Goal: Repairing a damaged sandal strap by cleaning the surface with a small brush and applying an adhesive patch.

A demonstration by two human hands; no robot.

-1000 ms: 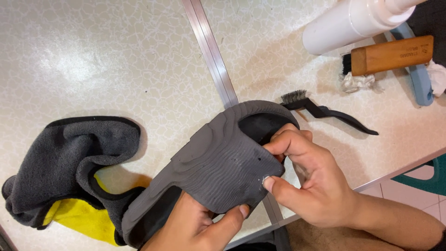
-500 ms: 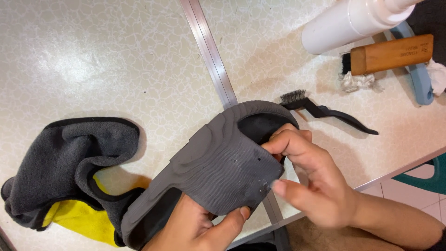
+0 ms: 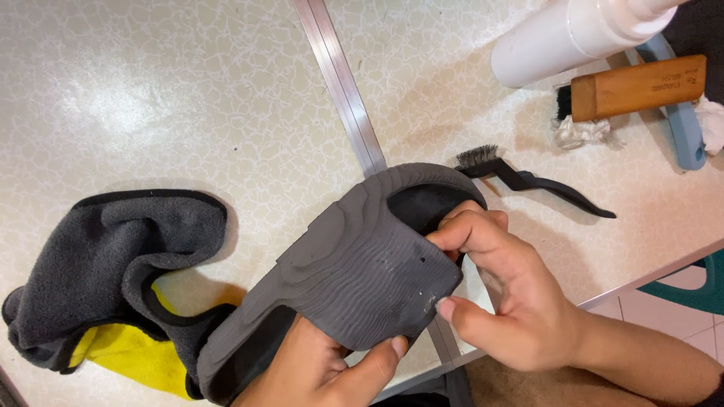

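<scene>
- Grey slide sandal (image 3: 362,279): held sole-up above the desk (image 3: 188,98); ribbed rubber, likely light and bendy, best held by its edges.
- Left hand (image 3: 324,369): underneath, closed on the sandal, thumb on the sole's edge.
- Right hand (image 3: 513,301): fingers pinching the strap edge.
- Grey-and-yellow cloth (image 3: 113,279): lying left.
- Black brush (image 3: 528,181): just beyond.

Speckled cream bench (image 3: 151,90) with a metal strip (image 3: 339,83) running across it. On the left sits a crumpled grey cloth (image 3: 98,264) with a yellow side showing. Off to the right — a small black brush (image 3: 528,181), a wooden-handled brush (image 3: 637,87), a white bottle (image 3: 566,38) lying tilted, and a pale blue handle (image 3: 682,132).
</scene>
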